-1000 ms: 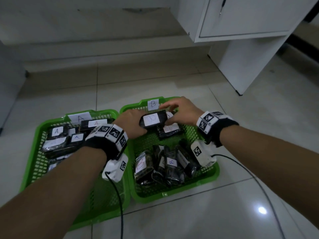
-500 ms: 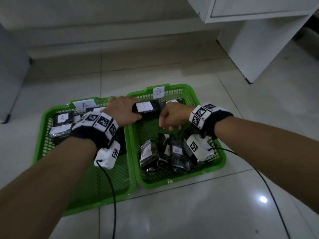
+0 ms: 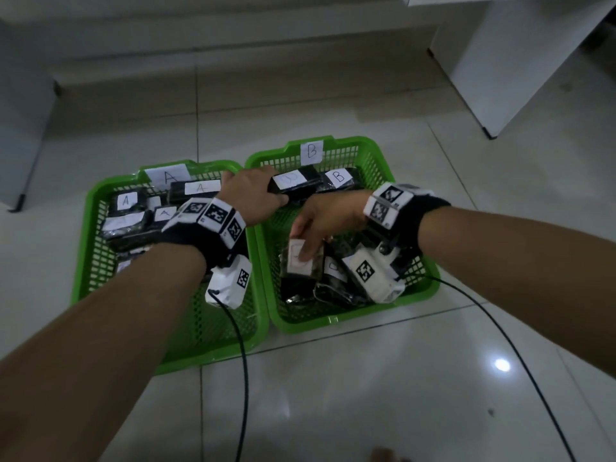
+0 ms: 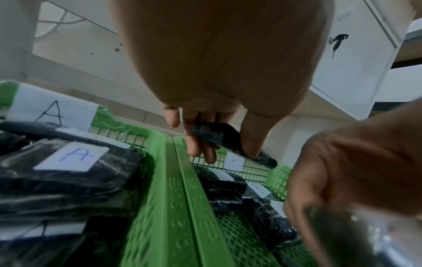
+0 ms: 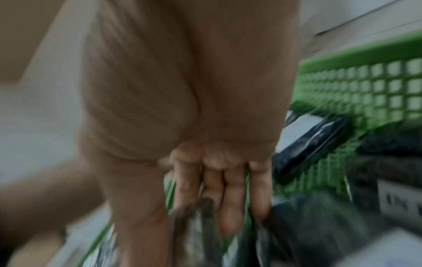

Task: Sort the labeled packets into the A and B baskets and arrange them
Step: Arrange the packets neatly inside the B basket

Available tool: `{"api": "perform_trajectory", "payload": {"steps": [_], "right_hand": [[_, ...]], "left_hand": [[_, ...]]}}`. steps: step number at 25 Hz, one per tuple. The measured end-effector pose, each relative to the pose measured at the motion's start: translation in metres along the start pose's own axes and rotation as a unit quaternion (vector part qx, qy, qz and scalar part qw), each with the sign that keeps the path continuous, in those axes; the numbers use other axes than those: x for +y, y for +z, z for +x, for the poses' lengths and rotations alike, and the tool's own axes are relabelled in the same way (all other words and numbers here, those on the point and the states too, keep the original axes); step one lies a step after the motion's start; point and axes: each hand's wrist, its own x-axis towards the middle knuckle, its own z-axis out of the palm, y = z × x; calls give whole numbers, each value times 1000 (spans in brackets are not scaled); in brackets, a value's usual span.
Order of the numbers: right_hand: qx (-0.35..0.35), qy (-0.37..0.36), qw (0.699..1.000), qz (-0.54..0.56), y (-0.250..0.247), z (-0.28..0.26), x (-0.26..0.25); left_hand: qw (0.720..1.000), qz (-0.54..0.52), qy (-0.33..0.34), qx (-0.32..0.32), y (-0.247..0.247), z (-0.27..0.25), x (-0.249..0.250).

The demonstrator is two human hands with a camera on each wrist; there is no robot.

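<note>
Two green baskets stand side by side on the floor. Basket A (image 3: 81,248) on the left holds several black packets labelled A (image 3: 201,187). Basket B (image 3: 333,320) on the right has one B packet (image 3: 338,176) lying at its far end and a pile of packets at its near end. My left hand (image 3: 253,195) grips a black B-labelled packet (image 3: 296,185) by its end, above the far end of basket B (image 4: 230,142). My right hand (image 3: 316,228) reaches down into the near pile, its fingers closed on a packet with a white label (image 3: 300,261). The right wrist view is blurred.
A white cabinet (image 3: 500,61) stands at the back right and a grey unit (image 3: 20,111) at the left. A raised step runs along the back wall. Black cables (image 3: 245,378) trail from both wrists over the tiled floor in front of the baskets.
My right hand has left the far end of basket B and come back and down onto the near pile. The left hand still holds its packet at the far end.
</note>
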Motion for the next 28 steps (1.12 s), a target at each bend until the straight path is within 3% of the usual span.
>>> {"api": "perform_trajectory", "payload": {"steps": [3, 6, 8, 10, 13, 16, 20, 24, 28], "right_hand": [[-11, 25, 984, 178, -30, -29, 22], [42, 72, 962, 259, -50, -59, 55], [86, 119, 954, 260, -48, -71, 71], [122, 153, 954, 226, -42, -79, 78], [169, 165, 949, 208, -38, -83, 83], [229, 162, 933, 227, -39, -88, 88], [290, 129, 912, 259, -37, -88, 92], [295, 92, 898, 312, -36, -79, 90], [343, 88, 868, 347, -41, -64, 87]], "left_hand": [[999, -39, -4, -15, -1, -10, 11], [992, -96, 29, -78, 3, -20, 25], [979, -156, 61, -116, 11, -24, 37], [973, -177, 88, -115, 20, -23, 52], [978, -122, 117, -124, 29, -21, 72], [973, -49, 136, -181, 33, -20, 80], [974, -58, 126, -181, 41, -22, 80], [969, -182, 52, -161, 40, -19, 82], [959, -204, 25, -196, 39, -18, 80]]}}
